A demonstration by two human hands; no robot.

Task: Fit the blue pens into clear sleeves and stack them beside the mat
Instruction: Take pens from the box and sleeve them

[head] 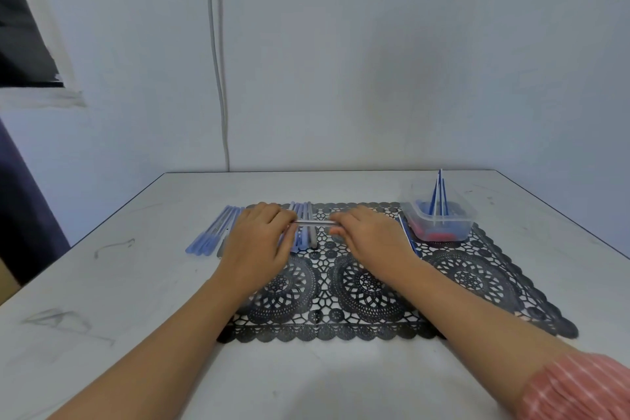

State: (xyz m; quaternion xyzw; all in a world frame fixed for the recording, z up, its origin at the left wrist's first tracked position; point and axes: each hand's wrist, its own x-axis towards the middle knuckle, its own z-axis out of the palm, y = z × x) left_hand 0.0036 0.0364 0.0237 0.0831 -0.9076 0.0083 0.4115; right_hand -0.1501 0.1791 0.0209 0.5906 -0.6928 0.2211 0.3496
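Observation:
Above the far left part of the black lace mat point(470, 280), my left hand point(259, 242) and my right hand point(371, 239) hold the two ends of one pen in a clear sleeve point(315, 222), lying crosswise. Under it, several clear sleeves and pens point(304, 228) lie on the mat. Left of the mat, on the white table, several sleeved blue pens point(213, 232) lie side by side. A clear plastic tub point(439, 220) at the mat's far right holds a few upright blue pens point(439, 194) and red and blue bits. One blue pen point(407, 235) lies beside the tub.
The white table point(102, 283) ends at a white wall behind. A cable point(218, 78) runs down the wall to the table's back edge. A dark curtain point(20, 208) hangs at the far left.

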